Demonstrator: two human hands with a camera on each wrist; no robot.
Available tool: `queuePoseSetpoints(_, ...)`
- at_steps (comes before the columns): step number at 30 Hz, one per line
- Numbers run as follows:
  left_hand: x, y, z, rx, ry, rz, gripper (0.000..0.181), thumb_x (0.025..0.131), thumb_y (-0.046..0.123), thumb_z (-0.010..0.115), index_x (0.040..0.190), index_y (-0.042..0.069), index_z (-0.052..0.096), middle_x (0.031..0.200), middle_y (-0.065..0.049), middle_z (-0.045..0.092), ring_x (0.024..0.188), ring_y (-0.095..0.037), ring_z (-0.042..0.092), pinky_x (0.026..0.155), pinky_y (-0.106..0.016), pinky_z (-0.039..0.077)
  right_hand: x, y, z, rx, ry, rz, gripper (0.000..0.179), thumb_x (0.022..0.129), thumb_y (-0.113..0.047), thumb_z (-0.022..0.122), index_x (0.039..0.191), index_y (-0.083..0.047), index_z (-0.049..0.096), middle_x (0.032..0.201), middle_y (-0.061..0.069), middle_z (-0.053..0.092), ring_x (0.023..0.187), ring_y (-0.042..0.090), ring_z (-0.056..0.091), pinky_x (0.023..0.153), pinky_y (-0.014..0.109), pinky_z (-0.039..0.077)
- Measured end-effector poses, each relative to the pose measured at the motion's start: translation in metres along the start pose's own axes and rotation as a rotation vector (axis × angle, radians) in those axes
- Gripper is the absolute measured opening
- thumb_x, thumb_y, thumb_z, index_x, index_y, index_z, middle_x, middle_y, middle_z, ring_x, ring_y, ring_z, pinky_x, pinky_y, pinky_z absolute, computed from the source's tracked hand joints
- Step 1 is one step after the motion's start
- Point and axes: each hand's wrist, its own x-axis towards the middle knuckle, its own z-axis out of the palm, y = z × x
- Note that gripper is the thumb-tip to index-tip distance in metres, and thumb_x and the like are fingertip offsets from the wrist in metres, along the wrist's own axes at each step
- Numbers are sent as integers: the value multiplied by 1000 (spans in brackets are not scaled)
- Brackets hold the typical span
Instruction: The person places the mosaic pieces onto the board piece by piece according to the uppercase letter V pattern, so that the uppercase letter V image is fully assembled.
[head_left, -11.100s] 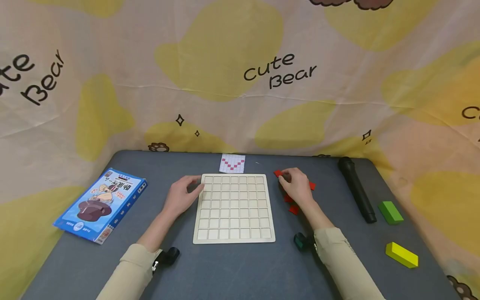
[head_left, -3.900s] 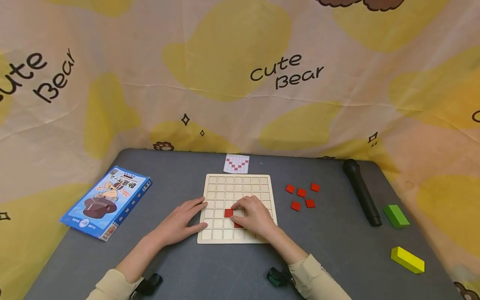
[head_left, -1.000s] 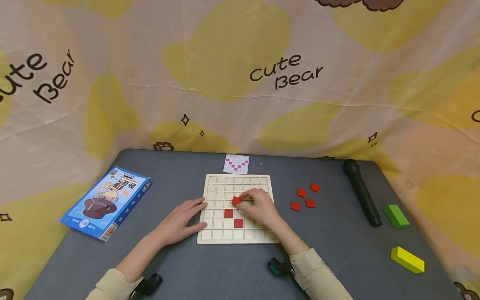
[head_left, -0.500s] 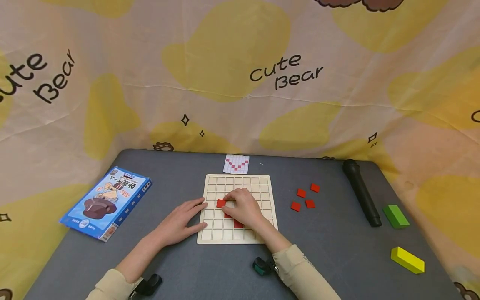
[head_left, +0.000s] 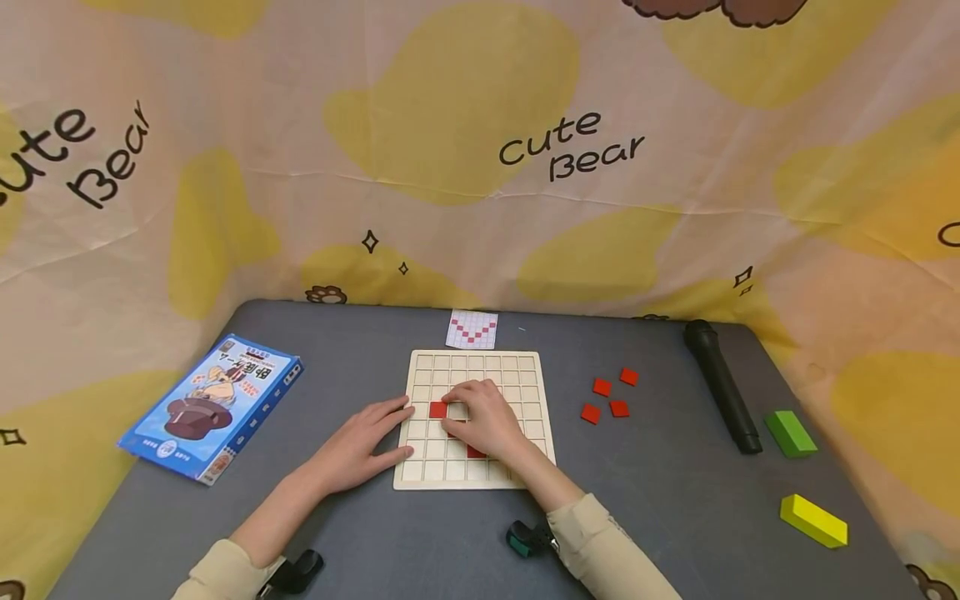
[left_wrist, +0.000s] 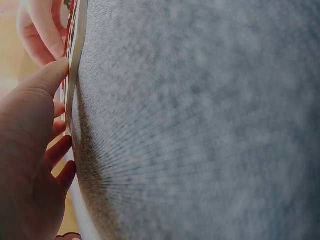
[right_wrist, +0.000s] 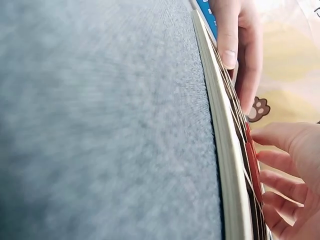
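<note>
Board (head_left: pixel 513 363) is lying on the table (head_left: pixel 420 542) at the lower centre of the frame, and your left hand (head_left: pixel 360 443) is resting against its left edge, fingers stretched out, thumb spread, grasping nothing. Your right hand (head_left: pixel 487 417) is reaching across from the lower right, index finger and thumb bending towards the right side of a red tile (head_left: pixel 437 410); whether they are pinching it or only touching it, you cannot tell. That tile is sitting on the board, left of its middle. Below and to the right, a second tile (head_left: pixel 451 434) is mostly hiding under your thumb, and a third tile (head_left: pixel 476 452) is showing partly beneath your hand. Four loose tiles (head_left: pixel 602 387) are lying apart right of the board. Above it, a card (head_left: pixel 471 330) is showing a red V of squares. A blue box (head_left: pixel 213 408) is lying at the left of the frame; a microphone (head_left: pixel 722 387), a green block (head_left: pixel 791 434) and a yellow block (head_left: pixel 814 522) are lying at the right.
</note>
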Motion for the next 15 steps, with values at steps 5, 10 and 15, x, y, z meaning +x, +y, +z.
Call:
queuePoseSetpoints(5,0,0,0,-3,-3,-9,65,92,44,65,145,11,49,151,-9,40,135,-31,40,105,-56,34,-7,4,-6,95,25,14,21,86,-19,73,105,-11,74,115,3,65,108,24,52,93,38,44)
queuePoseSetpoints(10,0,1,0,1,-9,-21,66,92,45,65,145,11,48,152,-9,40,135,-31,40,105,-55,34,-16,12,-19,156,78,15,15,86,-13,72,100,-10,75,109,2,68,104,22,55,90,39,44)
queuePoseSetpoints(15,-1,1,0,1,-8,-25,66,91,44,66,145,10,48,152,-9,39,135,-30,39,105,-55,34,-27,24,-34,160,120,28,12,86,-12,72,98,-11,76,104,-1,70,99,21,58,86,39,45)
